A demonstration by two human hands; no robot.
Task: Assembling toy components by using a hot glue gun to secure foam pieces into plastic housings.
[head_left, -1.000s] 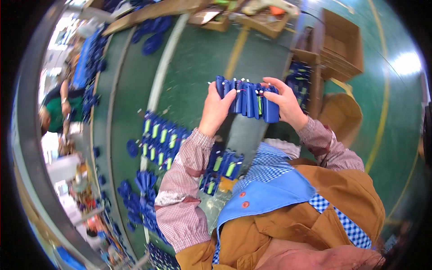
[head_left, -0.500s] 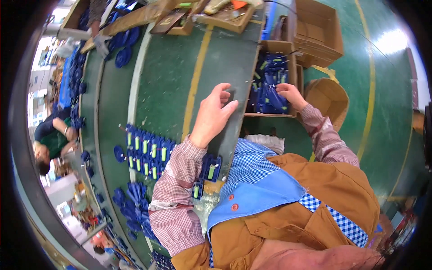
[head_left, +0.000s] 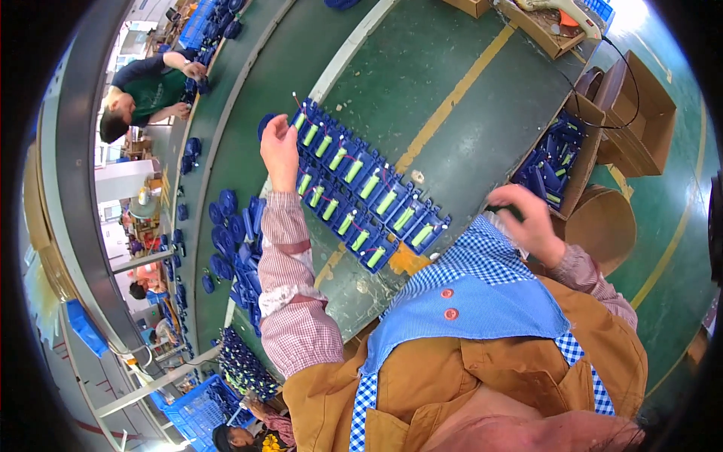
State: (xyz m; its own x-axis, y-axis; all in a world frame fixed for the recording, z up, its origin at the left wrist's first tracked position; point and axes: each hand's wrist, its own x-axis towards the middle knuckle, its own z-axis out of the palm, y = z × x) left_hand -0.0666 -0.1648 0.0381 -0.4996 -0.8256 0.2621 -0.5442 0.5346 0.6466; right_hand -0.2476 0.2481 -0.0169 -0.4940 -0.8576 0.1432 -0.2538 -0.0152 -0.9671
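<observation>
Two slanting rows of blue plastic housings [head_left: 343, 177], each with a light-green battery cell and thin wires, lie on the green worktable. At the far left end of these rows is my left hand [head_left: 280, 154], its fingers bent but apart and nothing seen between them. Its fingertips come close to a round blue part [head_left: 265, 126]; whether they touch it is unclear. Over the table's right edge hovers my right hand [head_left: 531, 222], empty, with thumb and fingers spread. Just beyond it stands a cardboard box [head_left: 591, 162] with jumbled blue housings inside.
Loose blue parts [head_left: 237, 252] are heaped left of my left forearm. A shallow cardboard tray [head_left: 553, 38] holding a pale hand tool sits at the far right. Open cartons [head_left: 644, 113] stand on the floor. Across the bench a person [head_left: 151, 94] handles blue parts.
My view has turned left. My right hand has come out of the box of blue housings toward the table edge, while my left hand has reached out to the rows' far left end.
</observation>
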